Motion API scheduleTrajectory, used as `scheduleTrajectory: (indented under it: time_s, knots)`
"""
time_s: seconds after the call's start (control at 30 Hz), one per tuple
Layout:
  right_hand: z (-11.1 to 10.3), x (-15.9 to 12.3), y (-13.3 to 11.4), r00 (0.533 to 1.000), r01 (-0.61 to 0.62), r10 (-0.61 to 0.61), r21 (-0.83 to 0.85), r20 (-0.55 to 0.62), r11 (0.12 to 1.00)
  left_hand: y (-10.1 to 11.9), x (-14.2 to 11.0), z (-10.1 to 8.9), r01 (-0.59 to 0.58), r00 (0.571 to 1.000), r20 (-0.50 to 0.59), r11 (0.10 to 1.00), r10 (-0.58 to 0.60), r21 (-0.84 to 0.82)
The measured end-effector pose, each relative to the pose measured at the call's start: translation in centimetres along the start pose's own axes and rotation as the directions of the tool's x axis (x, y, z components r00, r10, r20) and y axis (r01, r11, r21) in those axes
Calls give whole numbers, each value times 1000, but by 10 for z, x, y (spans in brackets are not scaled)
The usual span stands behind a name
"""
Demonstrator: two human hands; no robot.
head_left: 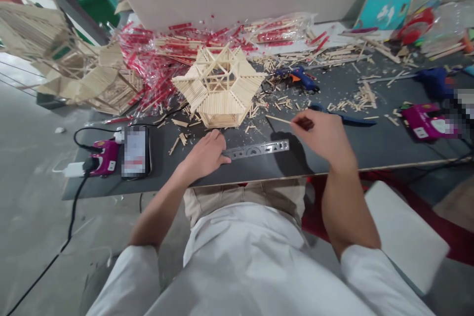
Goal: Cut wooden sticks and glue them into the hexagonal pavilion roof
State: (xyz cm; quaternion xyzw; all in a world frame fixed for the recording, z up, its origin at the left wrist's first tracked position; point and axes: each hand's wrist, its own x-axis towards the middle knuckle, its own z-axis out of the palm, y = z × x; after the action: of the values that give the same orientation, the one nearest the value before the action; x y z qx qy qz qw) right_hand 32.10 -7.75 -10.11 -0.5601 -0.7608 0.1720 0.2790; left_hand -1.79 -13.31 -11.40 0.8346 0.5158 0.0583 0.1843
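My left hand (206,154) is closed at the left end of a clear plastic ruler (255,150), which lies near the table's front edge; its fingertips are partly hidden. Between the thumb and fingers of my right hand (321,133) is one end of a thin wooden stick (278,119). The stick points left, above and behind the ruler. Just beyond my hands stands a star-shaped model (220,91) built of many thin sticks. Behind my right hand lies a blue tool (355,120), partly covered by the hand.
A phone (135,152) and a purple power socket (104,157) with cables are at the left. Glue guns (301,79), (435,81) and another purple socket (424,121) lie rightward. Red-and-clear wrappers (159,59) and stick scraps (366,96) cover the back. A larger stick structure (92,76) stands left.
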Motion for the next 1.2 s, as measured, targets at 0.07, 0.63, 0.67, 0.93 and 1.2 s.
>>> scheduleTrajectory:
  time_s: [0.07,0.63,0.67,0.93,1.2]
  knots:
    - [-15,-5,-6,997,62,-63,-19,-45,998,3,3,-2,0,1000,-1,1000,0,-30]
    - [33,56,4,948,120,-205,324,243,938,19,48,14,-52,985,-90,243,-150,-969]
    - [38,55,7,947,96,-193,346,257,933,17,48,15,-38,984,-78,241,-158,-970]
    - [50,43,-8,967,-153,-65,763,248,628,13,46,22,-27,959,-85,212,-269,-977]
    - [73,36,-28,931,-262,-108,842,350,472,24,39,29,-137,918,-214,242,-332,-961]
